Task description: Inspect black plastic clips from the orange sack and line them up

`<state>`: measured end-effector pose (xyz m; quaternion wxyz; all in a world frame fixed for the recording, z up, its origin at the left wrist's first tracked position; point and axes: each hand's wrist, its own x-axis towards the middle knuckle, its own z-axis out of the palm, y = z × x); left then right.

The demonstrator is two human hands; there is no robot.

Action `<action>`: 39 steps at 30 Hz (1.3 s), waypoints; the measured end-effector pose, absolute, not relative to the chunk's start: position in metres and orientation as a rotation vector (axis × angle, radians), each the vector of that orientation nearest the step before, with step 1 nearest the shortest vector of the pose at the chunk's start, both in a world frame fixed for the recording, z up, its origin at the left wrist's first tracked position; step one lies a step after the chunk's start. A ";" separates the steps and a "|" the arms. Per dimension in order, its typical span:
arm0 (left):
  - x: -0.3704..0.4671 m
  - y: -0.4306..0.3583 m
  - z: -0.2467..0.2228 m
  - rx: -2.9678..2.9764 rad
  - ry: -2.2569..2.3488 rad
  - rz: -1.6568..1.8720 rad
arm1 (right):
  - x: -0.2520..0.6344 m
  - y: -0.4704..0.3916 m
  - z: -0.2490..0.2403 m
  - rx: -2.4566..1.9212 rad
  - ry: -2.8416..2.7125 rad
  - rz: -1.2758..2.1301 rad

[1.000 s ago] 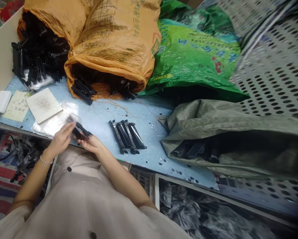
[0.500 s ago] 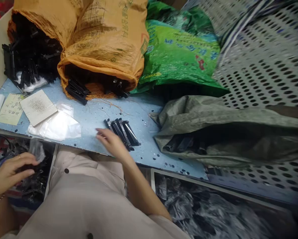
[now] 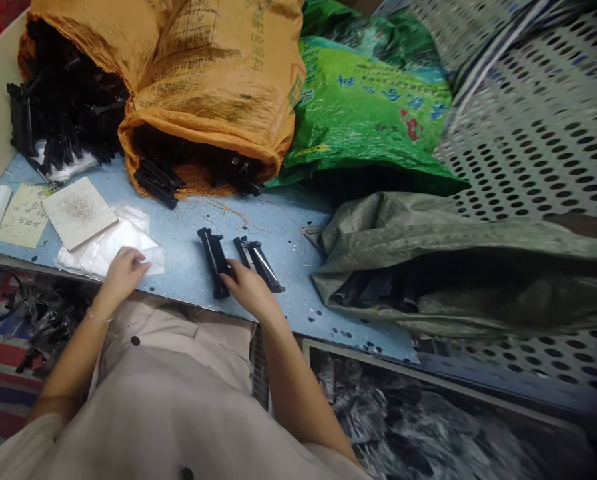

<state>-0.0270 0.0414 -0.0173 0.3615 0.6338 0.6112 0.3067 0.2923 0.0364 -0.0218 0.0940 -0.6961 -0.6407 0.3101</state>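
My left hand (image 3: pixel 123 275) rests at the front of a pile of thin clear plastic bags (image 3: pixel 154 259); its thumb and forefinger are a little apart, with nothing visible between them. Further right, my right hand (image 3: pixel 248 287) grips the lower right side of a long black plastic part (image 3: pixel 211 257), which lies slanted on the blue tabletop (image 3: pixel 178 233). Just beyond that hand are more black parts (image 3: pixel 263 267), side by side.
Orange sacks (image 3: pixel 218 80) of black parts stand at the back, beside a green sack (image 3: pixel 368 113). A grey-green sack (image 3: pixel 458 227) lies open at right. A square tile (image 3: pixel 78 213) sits on the plastic bags. Below the table edge are bagged items (image 3: pixel 378 413).
My left hand has left the lower left, where it held a clear plastic piece, and come to the bag pile. My right hand has taken hold of a black part, now apart from the others.
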 end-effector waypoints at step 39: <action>-0.044 0.066 -0.039 1.844 1.554 0.955 | 0.196 0.064 -0.033 -1.013 -0.671 1.919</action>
